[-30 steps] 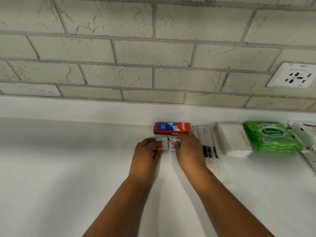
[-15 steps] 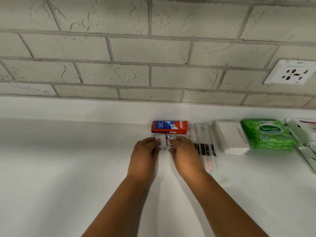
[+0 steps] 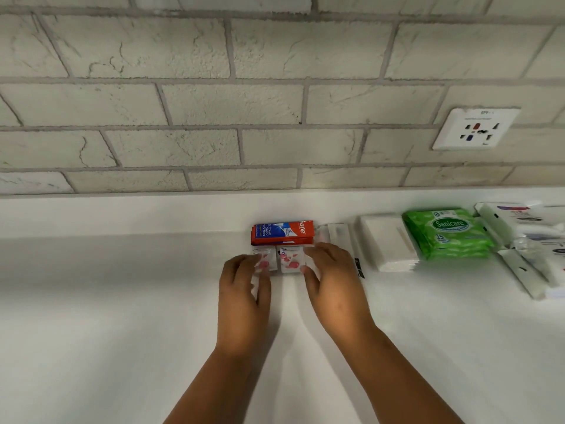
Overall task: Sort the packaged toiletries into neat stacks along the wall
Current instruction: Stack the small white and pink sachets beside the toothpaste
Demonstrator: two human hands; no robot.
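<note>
White tabletop (image 3: 122,301) under a pale brick wall (image 3: 183,102); left hand (image 3: 243,298) and right hand (image 3: 334,289) each pinch a pink-print sachet stack (image 3: 290,260).

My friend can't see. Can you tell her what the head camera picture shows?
Two hands, left hand and right hand, hold small white sachets with pink spots on a white counter, just before a red toothpaste box stack by the grey brick wall. A green wet-wipes pack lies further right.

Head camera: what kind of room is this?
Probably a bathroom or hotel-room counter: a white counter against a brick wall, a wall socket, and toiletries such as toothpaste boxes and green wipes.
</note>
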